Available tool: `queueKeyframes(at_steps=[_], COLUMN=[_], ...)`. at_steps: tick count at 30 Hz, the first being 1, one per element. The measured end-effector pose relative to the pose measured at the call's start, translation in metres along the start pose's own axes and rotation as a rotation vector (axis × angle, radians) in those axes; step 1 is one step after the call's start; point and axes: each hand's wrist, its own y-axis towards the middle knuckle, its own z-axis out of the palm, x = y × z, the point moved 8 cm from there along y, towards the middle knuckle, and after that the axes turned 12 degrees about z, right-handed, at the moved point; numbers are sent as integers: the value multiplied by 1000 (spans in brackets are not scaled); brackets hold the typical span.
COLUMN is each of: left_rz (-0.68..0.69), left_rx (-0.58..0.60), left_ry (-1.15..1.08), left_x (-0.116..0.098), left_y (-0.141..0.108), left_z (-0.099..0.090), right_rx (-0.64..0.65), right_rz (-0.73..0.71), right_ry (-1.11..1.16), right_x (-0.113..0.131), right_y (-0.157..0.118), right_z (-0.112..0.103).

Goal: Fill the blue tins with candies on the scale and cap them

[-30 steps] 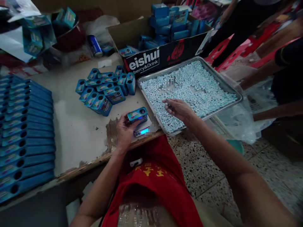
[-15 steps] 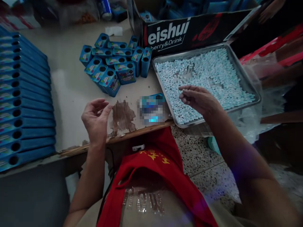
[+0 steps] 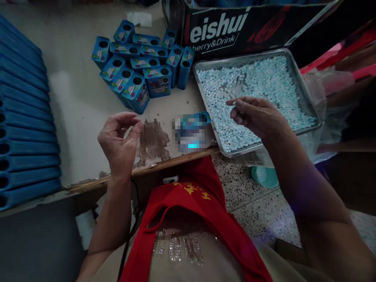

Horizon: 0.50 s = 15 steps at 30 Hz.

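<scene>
Over the metal tray (image 3: 305,88) my right hand (image 3: 258,115) hovers, thumb and fingers drawn together; whatever is between them is too small to make out. Small pale blue and white candies (image 3: 264,82) fill most of that tray. To the left, above the table edge, my left hand (image 3: 119,137) is bent with a gap between thumb and fingers and nothing visible in it. A pixelated patch hides most of a blue item (image 3: 202,116) lying between my hands, by the tray. Behind it stands a group of blue candy tins (image 3: 158,80) with round holes on top.
A long row of blue tins (image 3: 29,145) lines the left side of the table (image 3: 73,98). Behind the tray is a black carton (image 3: 217,31). Another person's arm (image 3: 352,86) shows at right, near clear plastic. A turquoise container (image 3: 264,176) sits below the tray.
The view has shifted slightly, so the tins at the back sit higher and the left row is further out of frame. Both hands keep nearly the same place and pose.
</scene>
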Motion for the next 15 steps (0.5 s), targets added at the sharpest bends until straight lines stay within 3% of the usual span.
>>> queueKeyframes(at_steps=[7, 11, 15], left_rz=[53, 70, 9], left_rx=[23, 142, 272], left_ry=[-91, -85, -11], left_x=[-11, -15, -5], left_y=[-1, -4, -18], left_z=[9, 23, 44], right_rx=[23, 20, 16], right_rz=[-57, -93, -93], right_ry=[-22, -54, -27], right_x=[7, 17, 18], right_y=[-5, -10, -13], right_z=[2, 6, 5])
